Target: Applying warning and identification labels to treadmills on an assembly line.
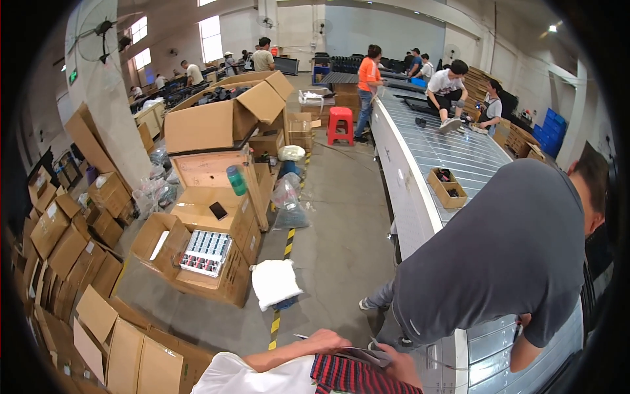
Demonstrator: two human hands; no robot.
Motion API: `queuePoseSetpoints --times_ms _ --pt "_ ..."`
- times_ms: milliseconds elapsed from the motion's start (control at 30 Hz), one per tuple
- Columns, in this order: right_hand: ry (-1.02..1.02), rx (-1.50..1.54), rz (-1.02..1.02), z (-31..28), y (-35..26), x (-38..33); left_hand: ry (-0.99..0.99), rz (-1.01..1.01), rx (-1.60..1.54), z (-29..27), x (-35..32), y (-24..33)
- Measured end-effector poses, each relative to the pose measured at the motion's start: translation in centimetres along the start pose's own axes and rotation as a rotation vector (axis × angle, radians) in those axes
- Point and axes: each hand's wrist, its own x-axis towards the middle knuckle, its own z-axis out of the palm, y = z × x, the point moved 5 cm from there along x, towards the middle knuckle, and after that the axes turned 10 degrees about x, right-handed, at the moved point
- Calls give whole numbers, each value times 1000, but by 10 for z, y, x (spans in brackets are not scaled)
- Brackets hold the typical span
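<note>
Both of my hands are low in the view, in front of my body. My left hand [326, 342] has its fingers curled in, and a thin pale tip sticks out on its left side. What those fingers hold is mostly hidden. My right hand [401, 366] is closed on the edge of a thin grey flat sheet [369, 356], which spans the gap toward my left hand. Red-and-black striped cloth [348, 375] lies across my front, just below the hands.
Close on my right, a person in a dark grey shirt [492, 249] leans over a long roller conveyor [453, 141]. Open cartons [128, 351] crowd the lower left. A white sack [275, 284] lies on the aisle floor; a red stool [340, 125] stands farther off.
</note>
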Motion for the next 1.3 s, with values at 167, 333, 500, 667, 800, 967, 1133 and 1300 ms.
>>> queuePoseSetpoints --times_ms 167,333,500,667,800,967,1133,1300 --pt "-30 61 64 9 17 -9 -101 20 91 1 3 6" --pt "6 104 63 10 26 -18 -115 32 109 1 4 15" --pt "13 116 70 2 27 -26 -140 24 121 0 9 27" --pt "37 156 59 6 46 -41 -162 30 112 10 12 38" --pt "44 196 68 4 55 -52 -201 20 124 20 16 47" --pt "10 237 90 6 72 -65 -172 31 165 35 15 56" --pt "-15 226 98 9 80 -73 -221 -17 134 39 9 70" --pt "21 233 89 8 72 -76 -185 25 74 35 4 73"
